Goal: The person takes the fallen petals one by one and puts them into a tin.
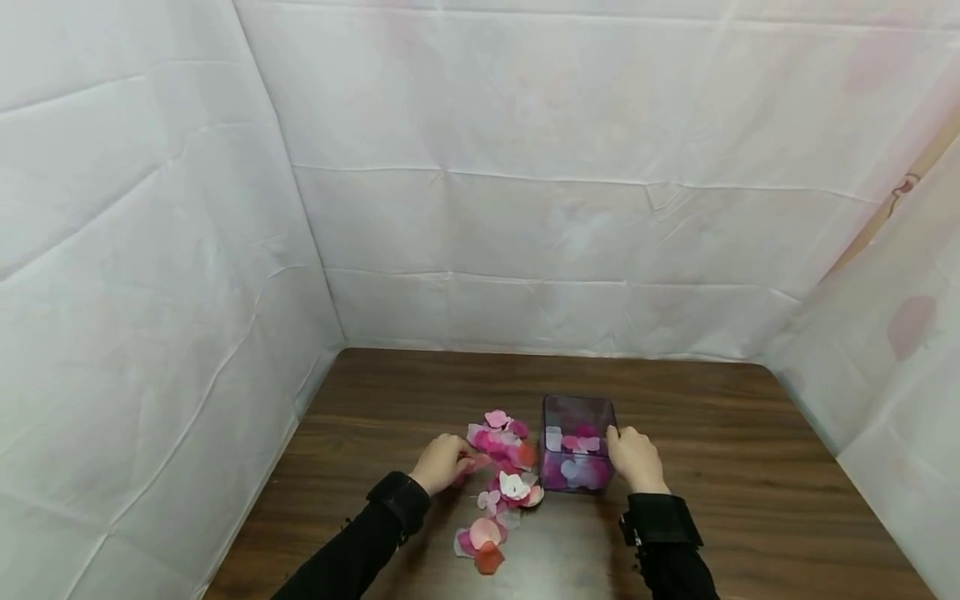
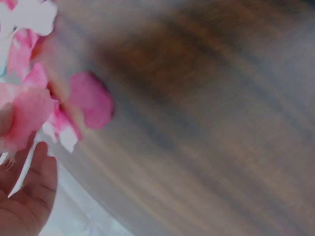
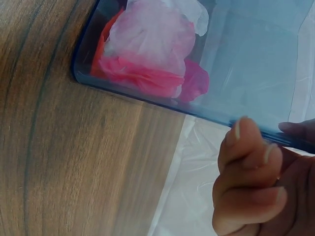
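Observation:
Pink petals (image 2: pixel 30 114) sit between the thumb and fingers of my left hand (image 1: pixel 441 463), at the left side of a loose pile of petals (image 1: pixel 504 446). A white strip (image 2: pixel 25 169) crosses the fingers in the left wrist view. My right hand (image 1: pixel 636 460) grips the right side wall of a see-through purplish box (image 1: pixel 577 407), with the thumb on one side of the rim and curled fingers on the other. Inside the box lie pink, white and red petals (image 3: pixel 150 37). One magenta petal (image 2: pixel 92 100) rests apart on the wood.
More petals trail toward the front, including white ones (image 1: pixel 513 485) and an orange-red one (image 1: pixel 489 558). The brown wooden table (image 1: pixel 750 483) is bounded by white cloth walls (image 1: pixel 555 225) at the back and both sides.

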`<state>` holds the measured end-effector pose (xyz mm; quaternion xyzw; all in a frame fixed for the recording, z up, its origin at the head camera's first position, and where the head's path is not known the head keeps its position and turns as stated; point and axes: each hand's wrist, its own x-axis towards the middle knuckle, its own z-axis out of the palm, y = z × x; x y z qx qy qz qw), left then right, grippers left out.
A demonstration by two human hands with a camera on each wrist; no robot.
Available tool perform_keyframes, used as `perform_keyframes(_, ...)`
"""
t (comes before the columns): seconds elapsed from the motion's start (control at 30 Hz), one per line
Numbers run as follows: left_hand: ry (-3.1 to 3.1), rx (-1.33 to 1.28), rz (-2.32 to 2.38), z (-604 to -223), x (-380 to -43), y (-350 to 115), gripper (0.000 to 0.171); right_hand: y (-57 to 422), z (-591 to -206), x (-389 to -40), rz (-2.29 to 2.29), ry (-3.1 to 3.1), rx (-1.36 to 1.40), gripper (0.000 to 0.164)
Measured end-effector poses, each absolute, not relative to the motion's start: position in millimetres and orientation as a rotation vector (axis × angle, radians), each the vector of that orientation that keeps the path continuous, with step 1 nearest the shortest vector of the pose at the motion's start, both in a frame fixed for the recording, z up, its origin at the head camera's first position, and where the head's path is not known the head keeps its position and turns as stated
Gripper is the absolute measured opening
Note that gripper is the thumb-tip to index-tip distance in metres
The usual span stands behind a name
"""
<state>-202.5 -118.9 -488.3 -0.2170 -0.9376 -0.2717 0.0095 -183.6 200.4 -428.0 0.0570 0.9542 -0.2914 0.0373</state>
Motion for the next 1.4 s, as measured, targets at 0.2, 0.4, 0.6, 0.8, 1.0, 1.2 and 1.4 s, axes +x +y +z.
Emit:
perform_keyframes(0.2,-2.936,-0.639,-0.873,-468.2,-207.8,-110.3,0.021,200.6,-428.8,-183.0,-0.909,2.927,0.189,0.043)
perform_keyframes(0.4,-2.950,-0.668,-0.968,-456.5,-207.7,-101.2,0.020,200.4,-428.7,-183.1,-0.899,2.938,0.180,0.044)
perform_keyframes(0.6,-2.946,-0.744,-0.895,-454.4,-207.4,-97.1,0.025,200.5,-429.2,-183.6,-0.892,2.928,0.183,0.043)
perform_keyframes(0.8,-2.920,-0.754,-0.929,-456.3,-207.5,-96.1,0.012,201.1,-429.1,-184.2,-0.899,2.926,0.173,0.045)
perform_keyframes(1.0,-2.908,-0.723,-0.982,-454.9,-207.2,-95.0,0.026,201.8,-430.1,-185.2,-0.883,2.923,0.182,0.043)
perform_keyframes(1.2,-2.922,-0.731,-0.920,-453.4,-206.3,-93.1,0.024,201.3,-430.0,-184.6,-0.888,2.914,0.185,0.043)
perform_keyframes(1.4,-2.836,-0.789,-0.776,-452.2,-210.3,-88.7,0.023,200.9,-428.6,-184.0,-0.908,2.913,0.178,0.044)
